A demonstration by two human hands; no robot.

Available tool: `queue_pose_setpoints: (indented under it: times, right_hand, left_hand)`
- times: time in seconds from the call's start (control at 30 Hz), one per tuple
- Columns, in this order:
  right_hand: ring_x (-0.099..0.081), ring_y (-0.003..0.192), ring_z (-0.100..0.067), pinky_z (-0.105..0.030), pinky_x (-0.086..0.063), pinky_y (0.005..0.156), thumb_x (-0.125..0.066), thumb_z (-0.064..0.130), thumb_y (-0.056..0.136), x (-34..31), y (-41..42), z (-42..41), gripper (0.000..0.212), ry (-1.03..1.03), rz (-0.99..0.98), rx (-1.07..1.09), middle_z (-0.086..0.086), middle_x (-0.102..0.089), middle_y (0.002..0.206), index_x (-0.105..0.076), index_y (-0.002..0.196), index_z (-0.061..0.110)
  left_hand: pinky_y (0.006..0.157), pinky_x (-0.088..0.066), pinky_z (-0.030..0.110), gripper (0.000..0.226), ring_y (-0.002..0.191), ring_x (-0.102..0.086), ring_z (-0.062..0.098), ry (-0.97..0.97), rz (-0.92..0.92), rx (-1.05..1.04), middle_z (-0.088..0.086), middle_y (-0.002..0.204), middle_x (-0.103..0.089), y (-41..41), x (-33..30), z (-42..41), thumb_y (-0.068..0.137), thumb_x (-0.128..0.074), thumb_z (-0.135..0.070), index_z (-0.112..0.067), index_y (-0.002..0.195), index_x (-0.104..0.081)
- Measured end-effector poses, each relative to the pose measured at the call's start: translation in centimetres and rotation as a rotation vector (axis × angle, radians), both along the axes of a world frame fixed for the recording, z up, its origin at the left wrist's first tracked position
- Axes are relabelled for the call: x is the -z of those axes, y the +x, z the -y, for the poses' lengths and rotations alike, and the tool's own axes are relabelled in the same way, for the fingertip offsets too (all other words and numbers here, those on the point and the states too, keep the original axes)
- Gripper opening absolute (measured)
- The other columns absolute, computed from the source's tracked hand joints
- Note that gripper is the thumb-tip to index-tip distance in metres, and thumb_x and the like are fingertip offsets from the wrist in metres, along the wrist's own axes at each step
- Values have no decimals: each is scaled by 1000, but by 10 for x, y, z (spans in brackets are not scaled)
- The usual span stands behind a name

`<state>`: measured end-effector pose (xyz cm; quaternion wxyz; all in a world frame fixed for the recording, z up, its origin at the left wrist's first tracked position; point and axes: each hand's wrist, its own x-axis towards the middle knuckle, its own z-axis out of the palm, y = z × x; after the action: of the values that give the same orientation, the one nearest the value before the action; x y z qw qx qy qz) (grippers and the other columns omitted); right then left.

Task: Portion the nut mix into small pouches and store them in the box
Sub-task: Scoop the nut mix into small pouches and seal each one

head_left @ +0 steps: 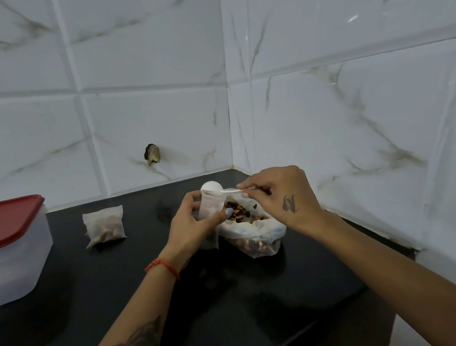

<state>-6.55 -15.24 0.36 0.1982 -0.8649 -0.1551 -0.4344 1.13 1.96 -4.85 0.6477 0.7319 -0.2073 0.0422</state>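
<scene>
Holding the small pouch (210, 204) over the nut bag (251, 228) on the desk (235, 300), your left hand (191, 225) pinches its limp, slippery mouth; right hand (280, 192) fingers pinch the scoop (217, 188); grip near the rim.

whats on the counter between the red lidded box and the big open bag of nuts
In the head view, one filled small pouch sits on the black counter between the box and the nut bag, nearer the box. The left hand is also there.

No text can be read with certainty: the red lid (4, 219) of the box at the table's left edge bears a small label (too blurred to read), and the right hand (283, 195) bears an illegible mark.
</scene>
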Motion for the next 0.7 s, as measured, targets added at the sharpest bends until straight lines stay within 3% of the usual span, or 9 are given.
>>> queue_pose_setpoints:
  times: [0.1,0.37,0.47,0.57,0.7]
  right_hand:
    - [-65,73,-3,-7,-42,67,-75,18,76,-3,0,2,12,30,-35,28,7,-75,80,-78,87,21]
    - [-67,63,-9,-18,-52,64,-77,16,75,-4,-3,1,13,457,-243,-40,5,-72,70,-76,82,27]
    - [-67,58,-11,-19,-51,53,-74,12,79,-8,-7,4,8,686,-424,-153,-5,-73,72,-74,84,17]
    - [-63,57,-11,-17,-48,48,-70,13,83,-8,-5,15,6,890,-499,-123,-8,-73,77,-72,88,10]
    - [-56,52,-9,-16,-44,45,-71,15,83,3,0,34,9,907,-640,0,-11,-72,75,-68,83,6]
  left_hand:
    - [74,-52,25,54,100,-60,13,-21,0,7,-5,111,-60,-1,-1,0,70,-81,-30,-29,114,-50]
    - [77,-55,30,51,100,-63,16,-58,0,23,-2,112,-62,0,-1,1,68,-82,-28,-32,109,-51]
    - [75,-54,28,52,100,-63,16,-62,0,23,-2,111,-62,0,-1,1,69,-82,-26,-31,110,-51]
    - [70,-55,28,54,99,-63,17,-64,-1,29,1,112,-62,-1,-2,1,69,-82,-25,-27,113,-51]
    - [68,-54,27,56,98,-64,18,-69,-2,25,1,112,-63,-1,-2,1,68,-83,-24,-24,114,-51]
